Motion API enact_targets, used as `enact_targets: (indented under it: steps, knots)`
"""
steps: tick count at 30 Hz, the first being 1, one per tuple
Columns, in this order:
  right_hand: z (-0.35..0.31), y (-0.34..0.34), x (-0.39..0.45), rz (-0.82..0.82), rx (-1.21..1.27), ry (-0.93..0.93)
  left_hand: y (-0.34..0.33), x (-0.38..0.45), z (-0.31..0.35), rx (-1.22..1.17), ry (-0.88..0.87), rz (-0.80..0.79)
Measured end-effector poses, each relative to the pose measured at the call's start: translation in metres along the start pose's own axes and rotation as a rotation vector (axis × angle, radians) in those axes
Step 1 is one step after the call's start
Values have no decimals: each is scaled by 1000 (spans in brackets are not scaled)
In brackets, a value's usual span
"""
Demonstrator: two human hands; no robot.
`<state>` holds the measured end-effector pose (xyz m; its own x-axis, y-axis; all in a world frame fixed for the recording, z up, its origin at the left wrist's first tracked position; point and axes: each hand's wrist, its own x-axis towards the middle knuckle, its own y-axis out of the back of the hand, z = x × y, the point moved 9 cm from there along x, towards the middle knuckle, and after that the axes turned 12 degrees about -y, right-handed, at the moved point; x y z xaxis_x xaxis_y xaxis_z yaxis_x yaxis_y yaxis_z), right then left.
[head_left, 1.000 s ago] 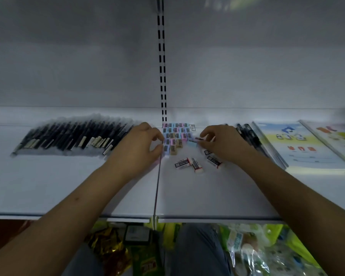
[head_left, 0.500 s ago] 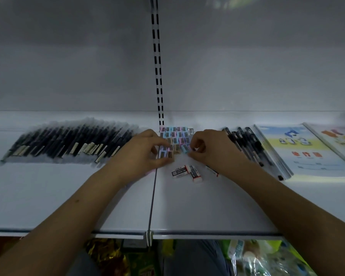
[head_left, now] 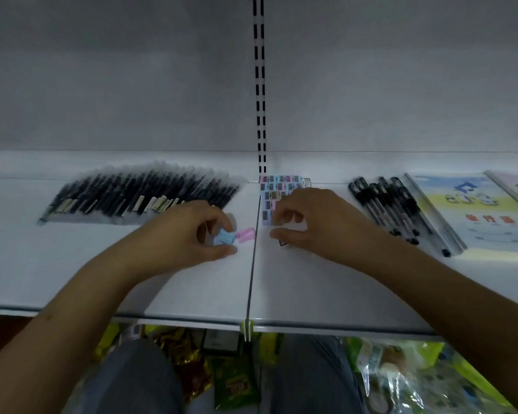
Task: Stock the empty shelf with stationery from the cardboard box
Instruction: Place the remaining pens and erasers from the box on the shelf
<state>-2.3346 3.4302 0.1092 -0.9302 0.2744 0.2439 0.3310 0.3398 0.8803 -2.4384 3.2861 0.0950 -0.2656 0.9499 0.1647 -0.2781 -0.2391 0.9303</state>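
Observation:
On the white shelf, my left hand pinches a light blue eraser between thumb and fingers. A pink eraser lies right beside it at the shelf seam. My right hand rests with curled fingers at the near end of the rows of coloured erasers. The corner of a white eraser peeks out under its thumb. The other loose erasers are hidden under that hand, so its grip cannot be seen.
A fanned row of black pens in clear sleeves lies at the left. Several black pens and notebooks lie at the right. A slotted upright runs up the back wall. Packaged goods sit below the shelf edge.
My left hand has drawn back from the eraser rows with a blue eraser, and a pink one now lies beside it. My right hand shifted over the loose white erasers, covering them.

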Motion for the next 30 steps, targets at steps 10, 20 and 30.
enact_targets:
  steps: [10,20,30]
  knots:
    - [-43,-52,19,-174,-79,102,-6,-23,2,-175,65,156]
    - [49,28,15,-29,315,-328,6,2,9,-569,159,311]
    - [38,6,8,-14,-60,-120,-10,34,19,-574,159,298]
